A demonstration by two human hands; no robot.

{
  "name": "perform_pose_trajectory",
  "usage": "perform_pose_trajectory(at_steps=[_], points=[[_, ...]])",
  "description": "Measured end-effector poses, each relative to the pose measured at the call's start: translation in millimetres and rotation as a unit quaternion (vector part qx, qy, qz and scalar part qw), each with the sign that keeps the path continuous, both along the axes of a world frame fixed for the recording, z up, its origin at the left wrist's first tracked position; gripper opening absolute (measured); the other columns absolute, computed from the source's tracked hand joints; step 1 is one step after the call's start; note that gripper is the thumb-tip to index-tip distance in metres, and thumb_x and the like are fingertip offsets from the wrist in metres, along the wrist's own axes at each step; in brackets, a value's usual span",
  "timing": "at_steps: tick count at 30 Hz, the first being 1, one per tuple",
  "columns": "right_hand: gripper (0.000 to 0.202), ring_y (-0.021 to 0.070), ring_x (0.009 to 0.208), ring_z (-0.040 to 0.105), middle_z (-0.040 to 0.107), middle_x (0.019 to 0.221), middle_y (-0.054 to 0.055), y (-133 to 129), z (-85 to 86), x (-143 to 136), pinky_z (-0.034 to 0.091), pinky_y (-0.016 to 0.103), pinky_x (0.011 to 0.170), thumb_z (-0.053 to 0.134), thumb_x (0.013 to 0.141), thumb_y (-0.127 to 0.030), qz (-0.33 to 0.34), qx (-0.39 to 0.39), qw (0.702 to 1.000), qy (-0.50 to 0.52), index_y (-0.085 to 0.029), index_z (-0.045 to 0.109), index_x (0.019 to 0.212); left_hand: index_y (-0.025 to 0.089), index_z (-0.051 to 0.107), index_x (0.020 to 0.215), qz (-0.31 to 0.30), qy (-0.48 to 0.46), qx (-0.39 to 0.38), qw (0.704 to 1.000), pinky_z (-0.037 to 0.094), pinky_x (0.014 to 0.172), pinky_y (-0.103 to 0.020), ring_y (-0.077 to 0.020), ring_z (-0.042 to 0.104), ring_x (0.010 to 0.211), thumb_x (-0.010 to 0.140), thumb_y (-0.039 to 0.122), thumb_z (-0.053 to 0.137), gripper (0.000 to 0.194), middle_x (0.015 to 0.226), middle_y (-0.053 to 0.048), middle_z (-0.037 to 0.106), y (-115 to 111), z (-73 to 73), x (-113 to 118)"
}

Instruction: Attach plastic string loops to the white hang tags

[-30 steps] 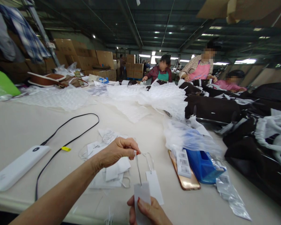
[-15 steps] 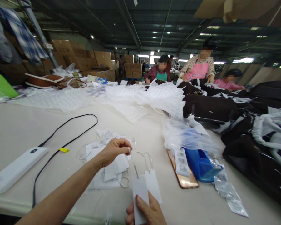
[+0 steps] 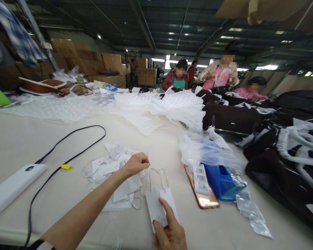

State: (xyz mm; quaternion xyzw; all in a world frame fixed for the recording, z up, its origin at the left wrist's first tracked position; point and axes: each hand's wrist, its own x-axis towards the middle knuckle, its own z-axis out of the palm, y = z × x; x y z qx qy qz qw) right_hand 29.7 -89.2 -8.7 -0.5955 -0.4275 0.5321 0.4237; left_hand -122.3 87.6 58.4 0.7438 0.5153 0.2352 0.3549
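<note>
Head view: a white hang tag (image 3: 154,207) is pinned near the table's (image 3: 21,139) front edge by the right hand (image 3: 169,232), while its thin string loop (image 3: 149,175) is pinched tight by the left hand (image 3: 135,163). Looks light and bendy, probably best held by the card edges; the string seems snaggy.

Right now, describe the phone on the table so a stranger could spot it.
Start at the long pale table and find the blue box near its right edge. Against the box's left side lies the phone, flat, rose-gold, a barcode sticker strip overlapping it.
</note>
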Motion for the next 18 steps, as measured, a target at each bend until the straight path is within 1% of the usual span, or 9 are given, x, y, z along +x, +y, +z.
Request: perform_pose_trajectory(at_steps=[2,4,8,10,11,13,14,16,18], points=[[0.048,0.0103,0.033,0.043,0.050,0.039,-0.006,1.0,-0.3,-1.8,0.033,0.023,0.036,0.059,0.068,-0.050,0.030,-0.033,0.999,0.007,-0.015,0.057,0.101,0.014,0.056,0.066,-0.016,0.042,0.020,0.999,0.046,0.070,-0.032,-0.0129,0.055,0.073,0.078,0.025,0.060,0.017,0.076,0.001,0.058,2.0,-5.5,6.0],[0.044,0.0088,0.031,0.043,0.050,0.040,-0.006,3.7,-0.3,-3.6,0.031,0.020,0.033,0.060,0.066,-0.051,0.043,-0.082,0.994,0.054,-0.015,0.055,0.091,0.014,0.057,0.068,-0.028,0.076,0.036,0.996,0.047,0.072,-0.034,-0.0135,0.056,0.075,0.080,0.027,0.058,0.017,0.079,0.000,0.060,2.7,-10.5,12.2],[0.048,0.0085,0.033,0.050,0.058,0.049,-0.005,9.6,1.8,-6.0,0.034,0.018,0.033,0.071,0.055,-0.046,0.033,-0.144,0.970,0.194,-0.016,0.047,0.085,0.014,0.058,0.074,-0.039,0.124,0.059,0.990,0.048,0.073,-0.034,-0.0138,0.058,0.077,0.082,0.027,0.056,0.016,0.083,-0.001,0.062,3.2,-20.3,22.0],[0.051,0.0089,0.035,0.053,0.061,0.052,-0.003,11.2,2.8,-6.4,0.035,0.017,0.034,0.074,0.052,-0.043,0.030,-0.167,0.955,0.242,-0.016,0.046,0.084,0.014,0.059,0.075,-0.040,0.141,0.068,0.987,0.049,0.073,-0.034,-0.0136,0.058,0.077,0.083,0.026,0.055,0.015,0.084,-0.001,0.062,3.9,-23.0,24.7],[0.051,0.0093,0.036,0.054,0.061,0.052,-0.003,11.6,3.0,-6.4,0.036,0.017,0.035,0.074,0.051,-0.042,0.029,-0.176,0.950,0.256,-0.016,0.046,0.084,0.014,0.059,0.075,-0.041,0.149,0.073,0.985,0.049,0.073,-0.034,-0.0135,0.058,0.077,0.083,0.024,0.055,0.013,0.084,-0.001,0.062,3.7,-22.7,25.4],[0.051,0.0099,0.036,0.055,0.061,0.051,-0.003,11.9,2.7,-6.0,0.037,0.018,0.035,0.074,0.052,-0.042,0.029,-0.185,0.945,0.266,-0.016,0.045,0.085,0.013,0.060,0.077,-0.045,0.161,0.086,0.982,0.049,0.073,-0.033,-0.0141,0.059,0.078,0.081,0.012,0.053,0.008,0.084,-0.002,0.062,0.4,-18.2,26.0],[0.051,0.0103,0.037,0.056,0.061,0.051,-0.003,12.0,2.4,-5.8,0.037,0.018,0.035,0.074,0.053,-0.041,0.030,-0.189,0.944,0.267,-0.016,0.045,0.085,0.013,0.060,0.082,-0.047,0.167,0.097,0.980,0.049,0.074,-0.034,-0.0154,0.059,0.081,0.078,0.005,0.051,0.013,0.088,-0.004,0.062,-3.7,-14.1,25.8],[0.051,0.0106,0.037,0.057,0.061,0.051,-0.003,12.4,2.2,-5.7,0.038,0.018,0.036,0.074,0.053,-0.041,0.032,-0.199,0.943,0.264,-0.016,0.044,0.086,0.012,0.058,0.099,-0.044,0.176,0.129,0.975,0.046,0.082,-0.038,-0.0202,0.057,0.092,0.071,-0.005,0.045,0.036,0.102,-0.010,0.059,-19.0,-4.7,24.7],[0.052,0.0106,0.038,0.057,0.061,0.050,-0.004,13.0,3.1,-6.2,0.039,0.018,0.037,0.073,0.054,-0.041,0.032,-0.208,0.944,0.256,-0.015,0.042,0.088,0.014,0.051,0.114,-0.035,0.183,0.167,0.968,0.041,0.090,-0.045,-0.0250,0.050,0.106,0.069,-0.007,0.039,0.051,0.118,-0.014,0.052,-43.4,0.5,22.7]])
